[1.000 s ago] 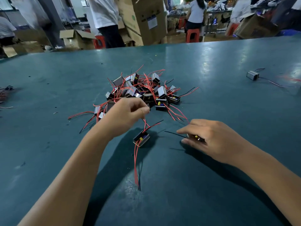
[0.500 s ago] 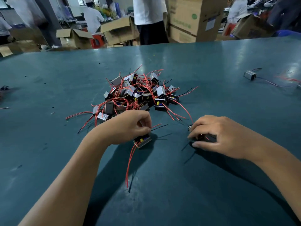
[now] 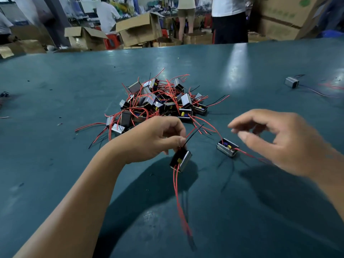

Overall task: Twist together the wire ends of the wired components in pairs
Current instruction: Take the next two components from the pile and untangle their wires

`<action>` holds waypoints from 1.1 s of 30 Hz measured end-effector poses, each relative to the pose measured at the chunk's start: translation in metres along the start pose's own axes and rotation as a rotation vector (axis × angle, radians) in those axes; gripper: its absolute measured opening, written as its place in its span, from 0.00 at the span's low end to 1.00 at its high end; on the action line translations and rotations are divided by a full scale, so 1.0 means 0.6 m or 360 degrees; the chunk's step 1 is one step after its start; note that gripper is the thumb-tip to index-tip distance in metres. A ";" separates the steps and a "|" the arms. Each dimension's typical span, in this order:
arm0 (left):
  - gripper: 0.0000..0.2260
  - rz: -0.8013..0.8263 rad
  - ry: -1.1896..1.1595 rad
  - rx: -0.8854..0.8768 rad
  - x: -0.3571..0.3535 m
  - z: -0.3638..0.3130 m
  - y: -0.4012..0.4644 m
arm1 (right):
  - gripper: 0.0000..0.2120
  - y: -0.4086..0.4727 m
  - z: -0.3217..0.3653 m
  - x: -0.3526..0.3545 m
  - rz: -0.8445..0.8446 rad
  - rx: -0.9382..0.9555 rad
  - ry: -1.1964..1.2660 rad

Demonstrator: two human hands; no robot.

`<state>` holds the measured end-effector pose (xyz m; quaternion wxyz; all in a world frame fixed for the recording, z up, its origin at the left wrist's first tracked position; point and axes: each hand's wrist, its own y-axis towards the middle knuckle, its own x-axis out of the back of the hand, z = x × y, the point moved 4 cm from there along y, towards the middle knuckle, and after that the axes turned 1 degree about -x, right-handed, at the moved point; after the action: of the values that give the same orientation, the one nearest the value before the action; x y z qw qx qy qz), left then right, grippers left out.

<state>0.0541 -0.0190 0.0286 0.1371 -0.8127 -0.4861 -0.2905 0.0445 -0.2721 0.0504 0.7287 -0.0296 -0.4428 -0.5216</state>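
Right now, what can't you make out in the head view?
- Left hand pinches wires above a hanging component; the fingers hide which wires.
- Right hand: motion-blurred; nothing visibly held.
- Component on the table: its red wire runs under the right hand, end hidden.
- Pile: tangled, uncountable.

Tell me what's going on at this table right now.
A person is working through a pile of small wired components on a green table. The left hand pinches the wires of one component, lifting it so its long red wires hang toward the table. The right hand hovers with fingers loosely curled and nothing visibly in it, above a second component lying on the table. The two components' wire ends are not yet twisted together.
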 end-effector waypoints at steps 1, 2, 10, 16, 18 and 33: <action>0.03 -0.0013 -0.0069 -0.0072 -0.003 -0.011 0.000 | 0.06 -0.002 0.014 -0.008 -0.0140 -0.0053 0.0138; 0.03 -0.0018 -0.0130 -0.0134 -0.008 -0.021 -0.001 | 0.07 -0.004 0.028 -0.021 -0.0230 -0.0116 0.0206; 0.04 0.0021 -0.0336 -0.0191 -0.034 -0.039 -0.001 | 0.05 -0.015 0.031 -0.098 0.0211 -0.0722 0.0738; 0.04 0.0021 -0.0436 -0.0141 -0.036 -0.040 0.000 | 0.02 -0.015 0.030 -0.107 0.0217 -0.0797 0.1098; 0.04 0.0008 -0.0454 -0.0134 -0.035 -0.041 0.000 | 0.01 -0.014 0.032 -0.109 0.0198 -0.0780 0.1130; 0.04 -0.0073 -0.0573 -0.0026 -0.033 -0.031 0.006 | 0.15 -0.010 0.040 -0.108 0.0202 -0.0701 0.1152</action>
<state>0.0439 -0.0440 0.0318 0.0345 -0.8414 -0.5187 -0.1474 0.0212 -0.2152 0.0187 0.8441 -0.0267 -0.0339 -0.5345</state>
